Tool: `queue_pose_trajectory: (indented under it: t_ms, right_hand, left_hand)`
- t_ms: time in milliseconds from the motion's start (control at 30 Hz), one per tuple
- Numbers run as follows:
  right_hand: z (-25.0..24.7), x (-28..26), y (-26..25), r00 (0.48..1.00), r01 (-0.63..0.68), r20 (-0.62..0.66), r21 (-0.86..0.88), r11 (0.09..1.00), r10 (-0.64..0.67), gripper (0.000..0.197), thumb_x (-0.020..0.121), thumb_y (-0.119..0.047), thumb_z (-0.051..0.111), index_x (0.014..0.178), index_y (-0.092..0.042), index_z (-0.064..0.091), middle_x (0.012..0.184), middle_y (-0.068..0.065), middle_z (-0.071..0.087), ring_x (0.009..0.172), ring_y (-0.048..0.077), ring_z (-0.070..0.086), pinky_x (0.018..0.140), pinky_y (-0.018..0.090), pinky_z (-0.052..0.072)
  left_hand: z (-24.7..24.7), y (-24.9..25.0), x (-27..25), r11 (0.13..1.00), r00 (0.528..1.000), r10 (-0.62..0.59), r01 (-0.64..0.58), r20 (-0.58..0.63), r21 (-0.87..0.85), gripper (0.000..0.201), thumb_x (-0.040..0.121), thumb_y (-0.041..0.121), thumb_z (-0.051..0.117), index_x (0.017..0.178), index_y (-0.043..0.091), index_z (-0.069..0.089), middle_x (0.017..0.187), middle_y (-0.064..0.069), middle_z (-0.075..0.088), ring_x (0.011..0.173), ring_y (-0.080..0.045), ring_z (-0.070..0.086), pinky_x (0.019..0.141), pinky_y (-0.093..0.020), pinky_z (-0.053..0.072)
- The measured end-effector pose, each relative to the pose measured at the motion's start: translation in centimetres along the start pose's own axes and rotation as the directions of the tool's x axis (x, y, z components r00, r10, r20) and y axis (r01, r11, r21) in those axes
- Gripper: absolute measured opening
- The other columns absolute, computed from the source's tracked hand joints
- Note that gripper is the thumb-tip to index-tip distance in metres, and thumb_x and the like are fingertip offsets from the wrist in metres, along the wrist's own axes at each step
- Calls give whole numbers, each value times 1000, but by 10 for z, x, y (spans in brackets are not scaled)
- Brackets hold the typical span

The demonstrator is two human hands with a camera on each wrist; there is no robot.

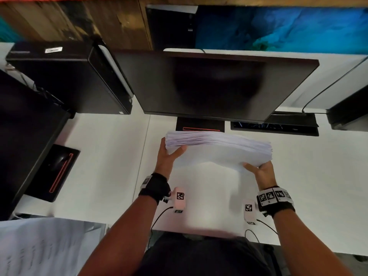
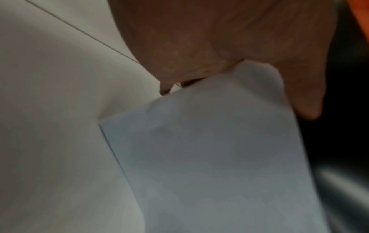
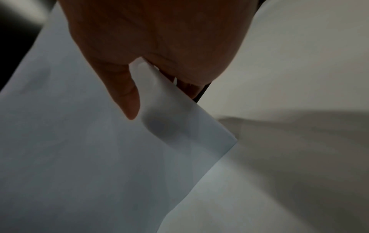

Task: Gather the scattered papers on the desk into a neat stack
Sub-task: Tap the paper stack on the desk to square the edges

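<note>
A thick bundle of white papers (image 1: 217, 150) stands on edge, tilted, over the white desk (image 1: 103, 166) in front of the monitor. My left hand (image 1: 169, 152) grips its left side, thumb on the near face and fingers behind. My right hand (image 1: 258, 169) grips the right lower corner the same way. In the left wrist view the thumb (image 2: 303, 97) presses the sheet (image 2: 209, 157) near its edge. The right wrist view shows the thumb (image 3: 125, 97) on the paper (image 3: 89, 157), with the other fingers hidden behind it.
A dark monitor (image 1: 209, 84) stands just behind the papers, its base (image 1: 201, 126) below it. Black computer cases (image 1: 65, 76) sit at the left, a black mouse pad (image 1: 57, 170) nearer. More printed sheets (image 1: 39, 248) lie at the lower left, beyond the desk edge.
</note>
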State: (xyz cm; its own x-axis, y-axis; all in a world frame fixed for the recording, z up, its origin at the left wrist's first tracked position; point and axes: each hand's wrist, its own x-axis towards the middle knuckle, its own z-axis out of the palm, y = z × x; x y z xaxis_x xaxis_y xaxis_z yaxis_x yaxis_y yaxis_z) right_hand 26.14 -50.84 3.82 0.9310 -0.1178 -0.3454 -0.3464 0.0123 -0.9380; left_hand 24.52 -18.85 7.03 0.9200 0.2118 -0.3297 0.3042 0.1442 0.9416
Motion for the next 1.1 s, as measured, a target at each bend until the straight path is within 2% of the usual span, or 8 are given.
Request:
queue_pose_trajectory:
  t_ms: [67,167,433,533,700,900,1000,1100]
  right_hand:
    - [2,-1,0,1000,1,-5,4,1000,-1,59,77,7,75,131,-11,58,124,10,68,114,27,65,97,44,52]
    - [3,-3,1,1000,3,-13,5,1000,-3,58,77,6,75,130,-11,59,122,9,68,112,26,65,95,42,53]
    - [-1,-5,4,999,17,-45,0,1000,-17,53,77,7,75,126,-9,61,119,11,70,109,29,67,92,41,55]
    - [-1,-4,4,999,11,-43,-10,1000,-11,53,77,7,75,126,-9,61,118,12,70,107,27,68,89,37,57]
    - [4,-6,1,999,-1,-43,-15,1000,0,41,79,4,75,118,-6,66,109,8,72,105,26,69,77,20,57]
    - [7,-5,-7,996,14,-83,-92,996,-22,25,81,-1,76,98,-19,72,89,-13,76,86,3,71,92,38,51]
    - [7,-8,-28,995,45,-83,-110,993,-55,26,81,-1,75,95,-22,72,87,-15,76,83,1,71,90,37,54]
    - [3,-12,-65,977,211,19,-256,943,-213,29,83,-4,74,103,-26,72,92,-16,75,87,0,69,81,25,54]
  left_hand:
    - [11,6,-1,999,996,-1,-3,-92,-36,35,89,40,70,121,40,56,117,21,66,112,6,59,99,-20,43]
    - [26,11,3,997,967,-14,-7,-255,-80,47,79,57,72,116,30,58,112,9,68,106,-7,64,96,-26,50]
    - [38,11,10,997,913,-14,-21,-407,-81,27,97,41,61,112,19,58,100,7,65,96,-13,63,78,-13,48]
    - [34,10,10,998,923,22,-43,-384,-46,27,97,47,55,107,22,61,101,1,67,100,-19,64,88,-27,53]
    - [28,12,9,996,915,17,-51,-404,-74,21,105,29,45,96,14,57,88,3,56,83,-8,52,83,-23,40]
    - [12,15,4,999,964,32,-30,-264,13,47,102,57,38,99,20,66,96,0,65,95,-11,60,94,-27,47]
    - [-3,34,1,969,966,151,-101,-211,227,33,96,52,56,86,21,64,79,13,61,74,4,54,73,-17,41]
    - [-19,57,2,783,963,270,-209,-18,586,46,68,67,74,89,26,71,84,15,68,80,3,60,69,-15,44]
